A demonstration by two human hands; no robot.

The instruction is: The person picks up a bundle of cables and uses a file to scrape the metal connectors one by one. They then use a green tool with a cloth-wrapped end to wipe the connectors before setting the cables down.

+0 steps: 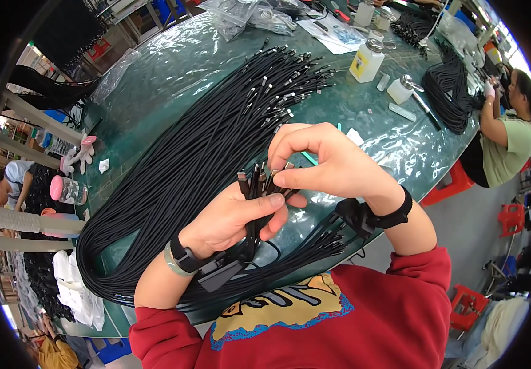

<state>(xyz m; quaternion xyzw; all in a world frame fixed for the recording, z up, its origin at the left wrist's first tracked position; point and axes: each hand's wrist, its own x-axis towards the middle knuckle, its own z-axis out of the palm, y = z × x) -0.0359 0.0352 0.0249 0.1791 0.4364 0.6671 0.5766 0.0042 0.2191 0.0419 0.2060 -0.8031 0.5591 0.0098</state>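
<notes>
My left hand (pixel 231 218) grips a small bunch of black cables (pixel 254 209), their metal plug ends pointing up. My right hand (pixel 327 163) arches over those plug tips, and its thumb and fingers pinch one of the ends. Both wrists wear black straps. Under my hands a large looped bundle of black cables (pixel 185 166) lies across the green table (pixel 173 67), with its plug ends fanned out toward the far side.
White bottles (pixel 367 60) and plastic bags (pixel 241 15) stand at the far edge. A second cable bundle (pixel 450 92) lies to the right, where another person (pixel 511 135) works. Red stools (pixel 468 304) stand on the floor at right. A pink-lidded jar (pixel 68 190) sits at left.
</notes>
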